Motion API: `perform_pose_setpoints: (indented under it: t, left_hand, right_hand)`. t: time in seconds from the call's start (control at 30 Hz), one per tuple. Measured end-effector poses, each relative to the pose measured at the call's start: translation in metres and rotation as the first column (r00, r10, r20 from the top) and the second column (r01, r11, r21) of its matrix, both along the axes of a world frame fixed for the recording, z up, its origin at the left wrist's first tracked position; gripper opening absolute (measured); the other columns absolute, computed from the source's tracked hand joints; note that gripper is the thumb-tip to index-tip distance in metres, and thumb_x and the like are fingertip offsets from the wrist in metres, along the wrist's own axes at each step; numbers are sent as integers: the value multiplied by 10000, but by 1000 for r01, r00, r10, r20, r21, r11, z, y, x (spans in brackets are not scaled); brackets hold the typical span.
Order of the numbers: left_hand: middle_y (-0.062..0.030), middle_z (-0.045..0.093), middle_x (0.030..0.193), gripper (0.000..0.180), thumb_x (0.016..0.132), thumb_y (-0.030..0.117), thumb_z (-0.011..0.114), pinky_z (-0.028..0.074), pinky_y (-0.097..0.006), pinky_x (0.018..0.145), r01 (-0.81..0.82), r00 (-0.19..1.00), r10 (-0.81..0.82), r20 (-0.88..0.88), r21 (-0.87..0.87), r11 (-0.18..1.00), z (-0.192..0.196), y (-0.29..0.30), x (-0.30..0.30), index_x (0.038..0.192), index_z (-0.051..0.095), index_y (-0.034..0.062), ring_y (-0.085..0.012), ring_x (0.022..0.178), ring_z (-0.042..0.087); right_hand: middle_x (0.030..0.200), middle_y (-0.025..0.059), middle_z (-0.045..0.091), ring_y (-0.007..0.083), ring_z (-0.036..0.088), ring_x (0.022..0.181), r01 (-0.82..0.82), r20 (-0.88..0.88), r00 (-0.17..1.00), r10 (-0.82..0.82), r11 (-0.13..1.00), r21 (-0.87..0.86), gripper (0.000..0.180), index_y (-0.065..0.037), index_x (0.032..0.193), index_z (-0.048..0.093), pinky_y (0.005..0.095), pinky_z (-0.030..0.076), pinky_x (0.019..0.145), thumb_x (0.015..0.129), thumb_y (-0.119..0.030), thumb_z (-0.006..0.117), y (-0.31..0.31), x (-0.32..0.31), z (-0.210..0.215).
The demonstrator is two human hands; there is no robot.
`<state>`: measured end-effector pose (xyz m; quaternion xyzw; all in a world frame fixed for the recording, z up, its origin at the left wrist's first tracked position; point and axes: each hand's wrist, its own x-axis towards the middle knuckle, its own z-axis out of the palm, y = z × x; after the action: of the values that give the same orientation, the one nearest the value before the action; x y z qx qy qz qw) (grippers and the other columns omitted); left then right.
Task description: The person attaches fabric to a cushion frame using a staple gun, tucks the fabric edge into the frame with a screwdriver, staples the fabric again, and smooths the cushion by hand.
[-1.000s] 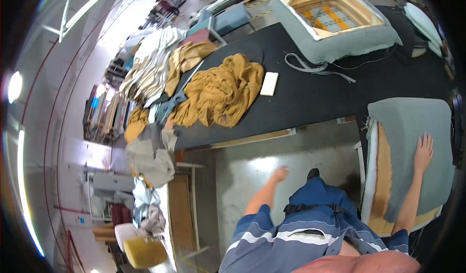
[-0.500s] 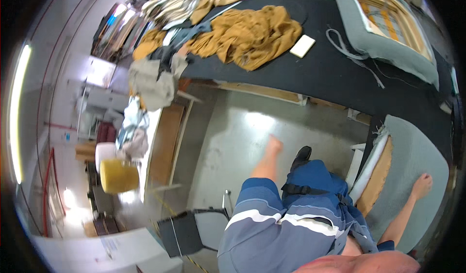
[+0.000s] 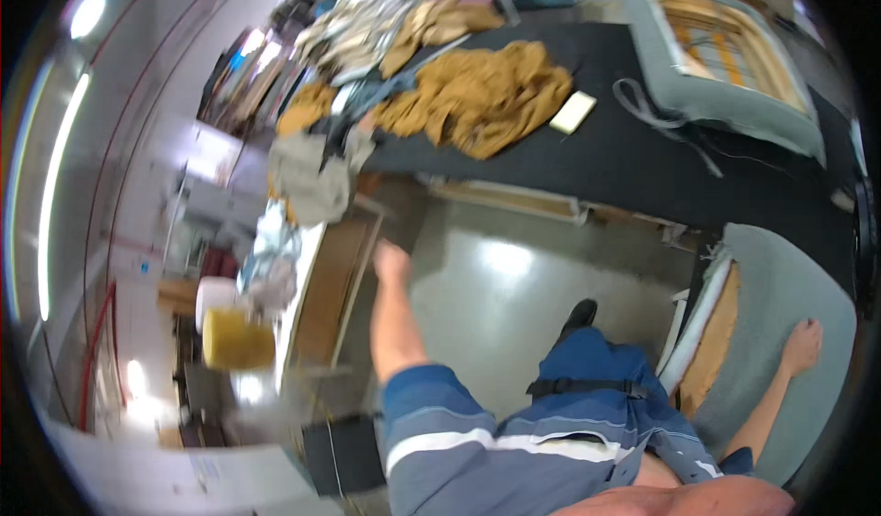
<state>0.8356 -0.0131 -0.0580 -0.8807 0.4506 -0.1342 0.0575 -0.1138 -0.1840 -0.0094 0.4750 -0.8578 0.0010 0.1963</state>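
My right hand [image 3: 804, 345] rests on the grey fabric face of an upholstered panel [image 3: 775, 277] at the right. Its fingers look curled in; whatever they might hold is hidden. Along the panel's near-left side show a brown board edge [image 3: 716, 351] and a roll of white padding [image 3: 684, 332]. My left hand [image 3: 392, 261] is stretched out over the floor, close to the left side table, touching nothing that I can see. Motion smears its fingers.
A black-topped table [image 3: 606, 162] curves across the far side. On it lie a crumpled mustard cloth [image 3: 486, 98], a pale yellow block [image 3: 574, 112], a grey strip [image 3: 653, 110] and a grey-covered wooden frame [image 3: 725, 117]. A yellow cushion [image 3: 239, 339] sits at left.
My left hand has swung left and outward, away from my legs. My right hand stays on the panel. The view has shifted a little, and my body has turned slightly.
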Motion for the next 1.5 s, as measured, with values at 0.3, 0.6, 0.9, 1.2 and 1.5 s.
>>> perform_pose_setpoints:
  t: [0.3, 0.6, 0.9, 1.2, 1.5]
  left_hand:
    - [-180, 676, 1153, 399, 858, 214, 516, 481, -438, 980, 714, 61, -30, -998, 23, 699, -215, -65, -376, 1228, 649, 143, -361, 1109, 626]
    - [-206, 658, 1187, 424, 837, 147, 485, 496, -424, 969, 239, 340, 86, -937, 174, 955, -173, -87, -364, 1218, 670, 122, -351, 1116, 627]
    - [-142, 653, 1246, 408, 843, 190, 510, 486, -396, 993, 627, 545, 14, -839, 418, 658, -243, -31, -352, 1204, 686, 121, -315, 1159, 621]
    - [-134, 646, 1259, 426, 844, 189, 506, 470, -401, 1018, 479, 545, 65, -836, 374, 794, -176, -56, -371, 1235, 672, 157, -318, 1166, 613]
    - [-148, 620, 1297, 365, 901, 222, 541, 475, -408, 1022, 451, 529, 129, -838, 407, 794, -210, -50, -379, 1235, 662, 138, -320, 1201, 593]
  right_hand:
    - [1370, 101, 549, 279, 475, 1307, -65, 91, 992, 85, 976, -207, 307, -72, 1194, 588, 427, 371, 1083, 986, -283, 508, -11, 33, -26]
    - [1402, 79, 510, 281, 439, 1338, -11, 116, 993, 28, 990, -141, 314, -94, 1230, 556, 456, 344, 1103, 992, -290, 495, -7, 46, -16]
    - [1409, 66, 498, 271, 431, 1344, -22, 96, 995, 40, 984, -178, 310, -119, 1237, 544, 460, 348, 1097, 992, -301, 492, -14, 46, -21]
    - [1422, 54, 492, 257, 417, 1358, 30, 140, 990, -10, 989, -142, 321, -123, 1251, 547, 449, 337, 1106, 990, -304, 497, -10, 43, -19]
    - [1425, 63, 493, 263, 412, 1360, 20, 134, 991, 0, 989, -147, 328, -118, 1254, 545, 455, 328, 1113, 983, -298, 504, -9, 41, -23]
